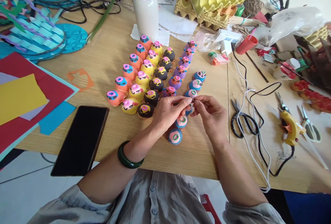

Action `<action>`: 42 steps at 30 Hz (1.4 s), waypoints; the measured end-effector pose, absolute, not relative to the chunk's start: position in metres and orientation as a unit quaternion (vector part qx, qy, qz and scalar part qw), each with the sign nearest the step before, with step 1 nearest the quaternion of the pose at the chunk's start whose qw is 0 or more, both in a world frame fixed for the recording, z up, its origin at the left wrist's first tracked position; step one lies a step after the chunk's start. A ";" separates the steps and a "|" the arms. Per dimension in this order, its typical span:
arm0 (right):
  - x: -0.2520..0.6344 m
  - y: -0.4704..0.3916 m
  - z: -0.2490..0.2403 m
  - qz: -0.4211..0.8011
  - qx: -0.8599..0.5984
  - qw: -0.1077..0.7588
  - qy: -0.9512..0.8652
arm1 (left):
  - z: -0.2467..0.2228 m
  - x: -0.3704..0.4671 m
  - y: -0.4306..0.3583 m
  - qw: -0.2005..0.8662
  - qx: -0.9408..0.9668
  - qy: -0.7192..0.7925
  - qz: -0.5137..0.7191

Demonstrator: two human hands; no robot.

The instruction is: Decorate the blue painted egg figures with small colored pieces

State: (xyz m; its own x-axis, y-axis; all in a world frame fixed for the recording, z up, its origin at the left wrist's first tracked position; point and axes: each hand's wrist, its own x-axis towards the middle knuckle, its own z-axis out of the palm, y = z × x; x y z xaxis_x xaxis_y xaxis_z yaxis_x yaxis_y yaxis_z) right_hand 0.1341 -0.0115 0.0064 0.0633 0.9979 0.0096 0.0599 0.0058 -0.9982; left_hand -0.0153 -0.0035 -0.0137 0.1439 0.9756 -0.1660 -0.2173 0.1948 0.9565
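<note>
My left hand (pixel 169 112) and my right hand (pixel 210 115) meet over a row of blue balls with pink tops and green rings. Fingertips of both are pinched together around something dark and too small to make out. Below my left hand sits the nearest blue ball (pixel 175 136); others in that row are partly hidden by my fingers. To the left stand rows of decorated balls: purple (pixel 175 82), black (pixel 151 97), yellow (pixel 136 92) and orange (pixel 123 83). A dark green bangle (pixel 129 158) is around my left wrist.
A black phone (pixel 80 140) and coloured paper (pixel 20 96) lie left. Behind the balls stands a white bottle (pixel 146 10), with egg trays (pixel 214 0) beyond. Scissors (pixel 244 119), cables and a yellow glue gun (pixel 291 125) are on the right.
</note>
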 end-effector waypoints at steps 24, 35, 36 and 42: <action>0.133 -0.013 0.008 0.449 -0.535 0.500 -0.512 | -0.015 -0.015 -0.003 0.600 0.428 0.448 0.506; 0.132 -0.013 0.006 0.438 -0.528 0.514 -0.515 | -0.014 -0.014 -0.003 0.620 0.386 0.450 0.514; 0.132 -0.013 0.005 0.439 -0.526 0.516 -0.514 | -0.014 -0.015 -0.003 0.621 0.388 0.449 0.512; 0.132 -0.012 0.002 0.439 -0.520 0.521 -0.515 | -0.014 -0.016 -0.004 0.618 0.410 0.452 0.495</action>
State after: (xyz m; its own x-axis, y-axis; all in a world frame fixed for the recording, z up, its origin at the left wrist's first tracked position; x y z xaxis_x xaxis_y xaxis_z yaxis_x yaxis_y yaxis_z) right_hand 0.1316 -0.0120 0.0021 0.0842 0.9933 0.0787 0.0782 0.0722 -0.9943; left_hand -0.0157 -0.0041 -0.0141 0.1008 0.9832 -0.1523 -0.2415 0.1727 0.9549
